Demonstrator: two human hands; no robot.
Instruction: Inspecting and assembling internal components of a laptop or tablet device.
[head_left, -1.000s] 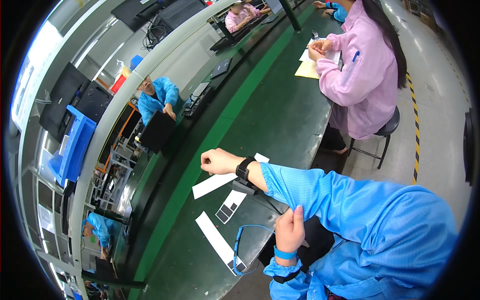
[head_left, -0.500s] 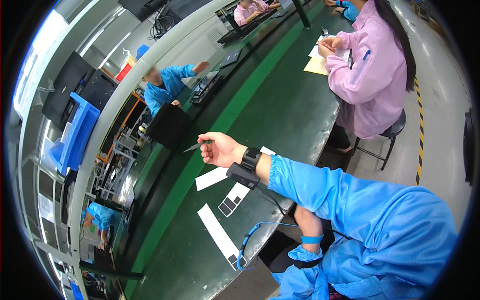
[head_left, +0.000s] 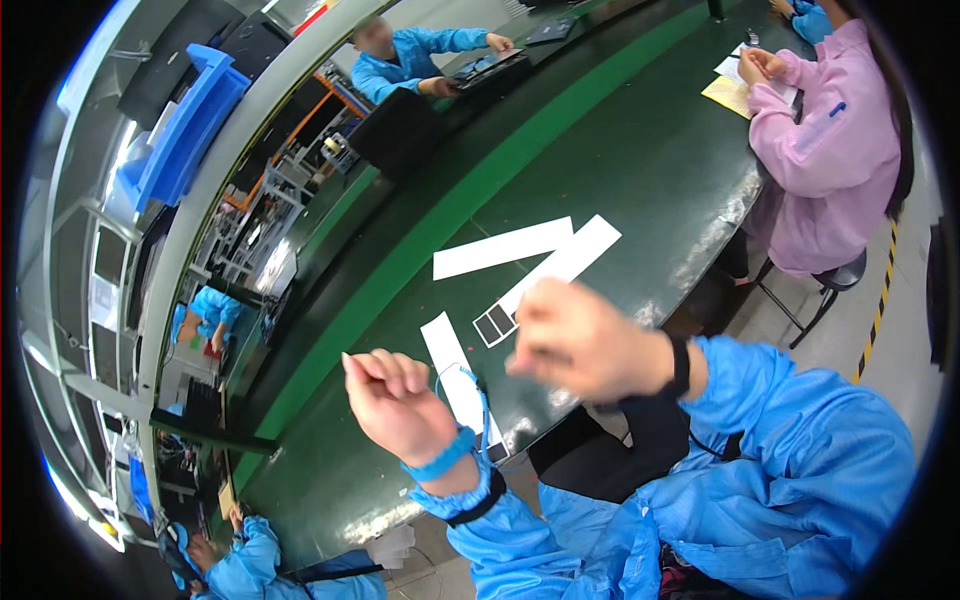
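Both my hands are raised over the near edge of the green table. My left hand, with a blue wristband at its wrist, has its fingers curled in; what they hold, if anything, is hidden. To its right is my right hand, closed and smeared by motion, with a dark strap at its wrist; no tool shows in it. Under and behind the hands lie white strips: one plain strip, one strip with dark squares, and a third strip partly behind a blue coiled cord.
A person in pink sits at the table's right, by a yellow sheet. Across the table a person in blue handles a dark case. Another person in blue is at lower left. A blue bin hangs at upper left.
My left hand has come up from below the table edge. My right hand has moved right and nearer, and the tweezers-like pointed tool seen in it no longer show. The view has shifted.
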